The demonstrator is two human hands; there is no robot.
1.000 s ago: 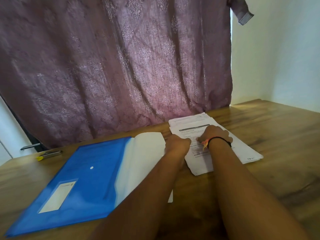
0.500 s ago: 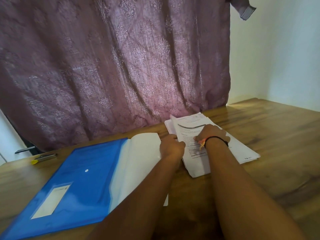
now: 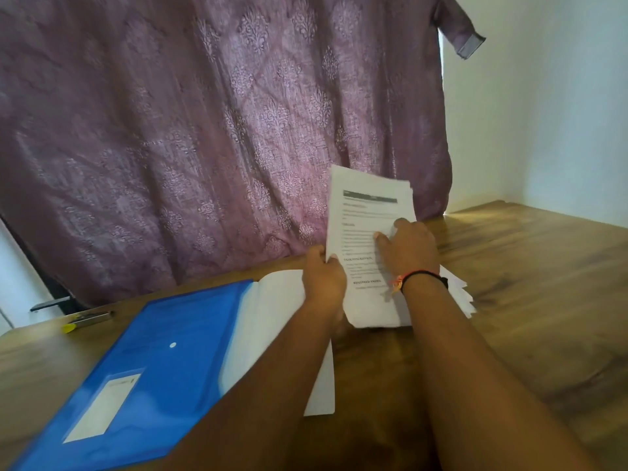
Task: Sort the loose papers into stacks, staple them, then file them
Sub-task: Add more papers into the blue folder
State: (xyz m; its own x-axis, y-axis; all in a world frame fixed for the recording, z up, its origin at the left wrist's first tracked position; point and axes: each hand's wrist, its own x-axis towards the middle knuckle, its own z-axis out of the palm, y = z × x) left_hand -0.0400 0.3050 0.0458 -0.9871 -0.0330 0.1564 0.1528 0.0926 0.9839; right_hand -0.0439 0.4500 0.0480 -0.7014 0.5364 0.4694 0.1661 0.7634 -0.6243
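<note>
Early: left hand (image 3: 323,283) and right hand (image 3: 407,249) grip white printed paper sheaf (image 3: 367,212), tilted up; stapling and filing into open blue plastic folder (image 3: 163,362) look undone.

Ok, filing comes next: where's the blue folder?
Head view, left side: the blue folder lies flat on the wooden table, left of the left hand.

top sheets (image 3: 368,232) now raised upright off the stack, left hand (image 3: 323,283) gripping their edge, right hand (image 3: 407,248) lifted with them
</note>
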